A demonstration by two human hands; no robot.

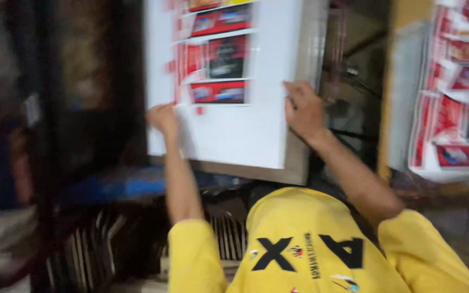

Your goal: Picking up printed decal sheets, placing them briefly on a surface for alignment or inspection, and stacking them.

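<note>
Here the left hand pinches the white printed sheet's left edge and the right hand presses fingers-together on its right edge; thin, floppy paper atop its stack, probably best held by both edges.

Support: a flat grey board, its right and lower edges showing past the sheet.
Directly on it: a large white printed sheet, carrying red picture panels in a column near its upper left.
Second stack: similar red-and-white printed sheets at the right, on what seems a yellowish surface; motion blur obscures detail.
</note>
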